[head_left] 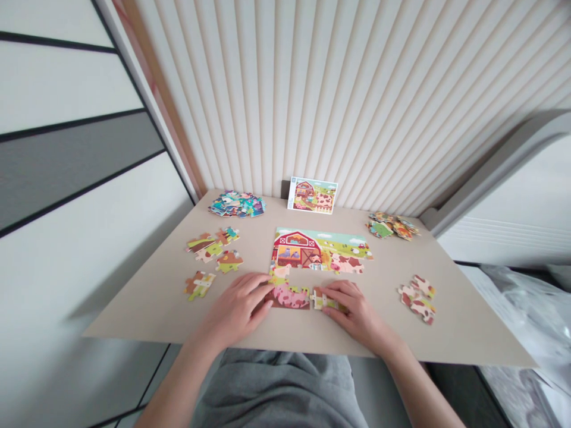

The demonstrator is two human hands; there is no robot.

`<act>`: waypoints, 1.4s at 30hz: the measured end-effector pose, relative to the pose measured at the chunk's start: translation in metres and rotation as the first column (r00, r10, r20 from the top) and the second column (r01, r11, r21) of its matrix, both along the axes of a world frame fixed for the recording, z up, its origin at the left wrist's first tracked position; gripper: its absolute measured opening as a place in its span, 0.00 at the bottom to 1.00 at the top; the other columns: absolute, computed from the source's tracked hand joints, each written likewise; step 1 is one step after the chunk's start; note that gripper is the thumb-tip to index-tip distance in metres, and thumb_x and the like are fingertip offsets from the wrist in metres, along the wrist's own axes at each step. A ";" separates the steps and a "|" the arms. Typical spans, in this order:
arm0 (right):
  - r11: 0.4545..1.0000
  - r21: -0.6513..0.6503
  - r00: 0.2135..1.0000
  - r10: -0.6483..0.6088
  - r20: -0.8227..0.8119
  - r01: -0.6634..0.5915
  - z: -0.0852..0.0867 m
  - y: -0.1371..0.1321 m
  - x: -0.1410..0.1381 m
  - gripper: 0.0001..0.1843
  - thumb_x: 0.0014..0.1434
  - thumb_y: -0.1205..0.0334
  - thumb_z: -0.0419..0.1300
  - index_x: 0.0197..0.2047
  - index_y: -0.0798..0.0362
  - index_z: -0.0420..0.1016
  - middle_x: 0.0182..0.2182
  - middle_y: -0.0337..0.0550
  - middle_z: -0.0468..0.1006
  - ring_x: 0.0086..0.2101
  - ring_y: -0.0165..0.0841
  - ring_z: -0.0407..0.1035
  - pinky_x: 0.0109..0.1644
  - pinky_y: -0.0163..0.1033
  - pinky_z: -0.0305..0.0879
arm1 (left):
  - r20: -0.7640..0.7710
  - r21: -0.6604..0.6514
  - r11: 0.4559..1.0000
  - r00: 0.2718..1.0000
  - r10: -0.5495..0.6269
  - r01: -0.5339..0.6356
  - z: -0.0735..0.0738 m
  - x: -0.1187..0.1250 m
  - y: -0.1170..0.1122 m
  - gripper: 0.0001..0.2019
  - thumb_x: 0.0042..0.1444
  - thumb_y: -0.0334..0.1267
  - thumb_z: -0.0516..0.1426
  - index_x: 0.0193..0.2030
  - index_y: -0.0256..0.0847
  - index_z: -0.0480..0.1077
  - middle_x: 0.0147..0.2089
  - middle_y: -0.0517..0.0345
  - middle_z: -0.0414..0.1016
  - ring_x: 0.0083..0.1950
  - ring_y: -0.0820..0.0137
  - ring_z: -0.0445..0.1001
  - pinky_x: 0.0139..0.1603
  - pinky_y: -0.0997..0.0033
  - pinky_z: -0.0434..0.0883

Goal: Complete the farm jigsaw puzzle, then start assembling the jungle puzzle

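Head view: left hand (pixel 234 306) and right hand (pixel 357 310) at a part-built jigsaw puzzle (pixel 319 252) on a beige table (pixel 143 306).
The left hand lies fingers together on the puzzle's pink pig section at the lower edge; I cannot tell whether it grips anything. The right hand pinches narrowly on a cream-and-green piece (pixel 325 300) just beside that section. Heaps of loose pieces (pixel 236 205) sit toward the far left, another heap (pixel 392 226) far right, with small groups (pixel 209 249) and (pixel 417 299) at either side. A picture card (pixel 312 195) stands against the ribbed wall (pixel 357 107).
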State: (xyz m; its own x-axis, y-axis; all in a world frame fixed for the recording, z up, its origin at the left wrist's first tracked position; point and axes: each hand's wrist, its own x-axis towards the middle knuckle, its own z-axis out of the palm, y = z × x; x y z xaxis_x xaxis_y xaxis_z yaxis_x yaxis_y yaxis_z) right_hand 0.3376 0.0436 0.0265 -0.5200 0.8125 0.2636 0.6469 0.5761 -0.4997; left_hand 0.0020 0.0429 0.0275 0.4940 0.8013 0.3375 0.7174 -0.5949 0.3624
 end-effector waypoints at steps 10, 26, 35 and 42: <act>0.997 0.063 0.999 0.034 0.023 -0.035 0.004 -0.002 -0.006 0.22 0.68 0.58 0.62 0.65 0.39 0.73 0.54 0.47 0.78 0.56 0.43 0.70 0.62 0.54 0.67 | -0.017 -0.006 1.000 1.000 -0.006 0.006 -0.005 -0.003 0.002 0.16 0.68 0.38 0.55 0.61 0.47 0.72 0.62 0.50 0.72 0.64 0.57 0.70 0.67 0.52 0.69; 0.993 0.058 0.991 -0.109 0.071 0.105 0.009 -0.016 0.061 0.16 0.70 0.57 0.59 0.58 0.42 0.79 0.57 0.47 0.79 0.57 0.44 0.73 0.60 0.53 0.72 | -0.017 0.009 1.000 1.000 -0.006 0.007 -0.005 -0.003 0.002 0.16 0.68 0.38 0.55 0.60 0.47 0.73 0.61 0.50 0.73 0.63 0.57 0.71 0.65 0.52 0.71; 0.985 0.073 0.984 -0.163 0.075 0.158 -0.001 -0.023 0.080 0.17 0.69 0.55 0.59 0.59 0.41 0.78 0.60 0.48 0.76 0.59 0.45 0.70 0.62 0.56 0.70 | -0.057 0.015 1.000 0.998 0.000 0.001 -0.005 -0.003 0.003 0.16 0.68 0.39 0.54 0.60 0.47 0.72 0.61 0.50 0.72 0.63 0.58 0.71 0.65 0.52 0.70; 0.960 0.044 0.958 -0.279 0.071 0.276 -0.007 -0.032 0.110 0.21 0.67 0.51 0.62 0.61 0.42 0.76 0.62 0.48 0.74 0.59 0.47 0.71 0.63 0.55 0.70 | -0.040 0.035 0.999 0.999 -0.001 0.002 -0.004 -0.004 0.003 0.18 0.66 0.39 0.56 0.62 0.47 0.71 0.62 0.50 0.73 0.63 0.57 0.71 0.65 0.52 0.71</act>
State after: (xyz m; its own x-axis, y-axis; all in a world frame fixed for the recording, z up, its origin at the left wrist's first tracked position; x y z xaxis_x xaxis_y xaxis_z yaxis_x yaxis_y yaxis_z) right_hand 0.4480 0.0120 0.0193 -0.2947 0.9191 0.2614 0.8186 0.3840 -0.4272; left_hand -0.0020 0.0457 0.0232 0.5084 0.7889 0.3452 0.7301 -0.6075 0.3130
